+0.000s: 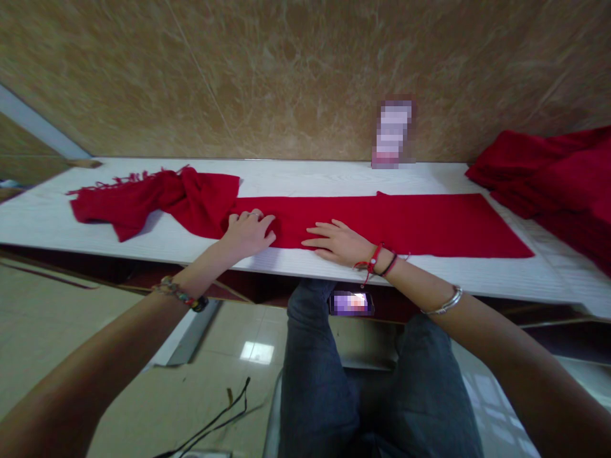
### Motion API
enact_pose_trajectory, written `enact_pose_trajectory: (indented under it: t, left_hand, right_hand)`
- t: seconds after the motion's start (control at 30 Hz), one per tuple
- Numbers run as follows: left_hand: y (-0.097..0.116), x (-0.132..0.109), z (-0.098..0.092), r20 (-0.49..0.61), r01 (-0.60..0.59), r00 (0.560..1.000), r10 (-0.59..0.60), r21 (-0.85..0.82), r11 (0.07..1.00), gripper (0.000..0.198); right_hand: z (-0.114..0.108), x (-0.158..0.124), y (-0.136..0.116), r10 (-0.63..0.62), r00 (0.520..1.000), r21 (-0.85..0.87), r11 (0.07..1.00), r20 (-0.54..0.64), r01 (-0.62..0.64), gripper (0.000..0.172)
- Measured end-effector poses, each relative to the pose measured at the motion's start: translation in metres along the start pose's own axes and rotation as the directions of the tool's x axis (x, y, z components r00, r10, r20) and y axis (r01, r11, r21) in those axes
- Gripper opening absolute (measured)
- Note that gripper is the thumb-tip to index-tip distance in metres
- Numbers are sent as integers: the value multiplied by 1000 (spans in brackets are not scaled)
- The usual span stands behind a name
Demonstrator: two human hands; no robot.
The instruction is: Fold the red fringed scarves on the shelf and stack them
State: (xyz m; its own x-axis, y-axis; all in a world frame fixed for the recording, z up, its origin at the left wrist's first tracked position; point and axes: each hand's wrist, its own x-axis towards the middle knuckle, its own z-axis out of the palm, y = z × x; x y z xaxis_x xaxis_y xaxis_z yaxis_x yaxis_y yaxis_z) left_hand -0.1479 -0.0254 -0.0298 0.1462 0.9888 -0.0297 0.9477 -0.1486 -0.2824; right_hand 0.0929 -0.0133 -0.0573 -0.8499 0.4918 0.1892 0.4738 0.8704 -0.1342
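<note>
A red scarf (429,226) lies lengthwise on the white tabletop. Its right part is spread flat and smooth, while its left part (200,197) is bunched up, with a fringe along the far edge. Where the bunched and flat parts meet, my left hand (251,232) rests on the fabric. Its fingers are bent and its thumb stands apart from them. My right hand (338,242) lies palm down on the flat stretch near its front edge, fingers spread and pointing left. Neither hand lifts any cloth.
More red fabric is heaped at the table's right end (554,172). A blurred upright object (394,133) stands by the brown marbled wall at the back. Below the table's front edge, a phone (352,303) with a lit screen sits above my knees. Black straps (214,423) lie below left.
</note>
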Motion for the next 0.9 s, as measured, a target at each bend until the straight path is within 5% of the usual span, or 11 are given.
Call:
enact_pose_trajectory:
  t: [0.1,0.27,0.37,0.47,0.57,0.67,0.8,0.9]
  left_hand:
    - [-5,2,0,21,-138,990,141,-87,987,49]
    - [-14,10,-4,136,144,981,-141,-16,989,61]
    - [-10,14,-6,144,184,972,-187,32,982,64]
    - [-6,15,-3,41,-50,998,51,-35,998,50]
    - [-8,14,2,-29,-261,965,259,-130,957,46]
    - [-12,9,5,-25,-29,999,27,-88,996,48]
    - [-12,5,6,-30,340,940,-339,4,941,55]
    - [-13,8,7,-59,218,974,-218,-6,976,45]
  right_hand:
    - [0,0,0,4,1000,5,1000,-5,-4,38]
    - [2,1,1,8,1000,12,1000,-8,-8,39]
    - [2,1,1,10,1000,14,1000,-11,-10,39]
    - [1,0,0,14,1000,18,1000,-17,-14,39]
    - [1,0,0,15,1000,24,1000,-21,-15,38]
    - [1,1,0,18,1000,28,999,-14,-18,39]
    - [0,2,0,25,1000,27,999,1,-25,39]
    - [-1,1,0,26,1000,19,999,1,-26,39]
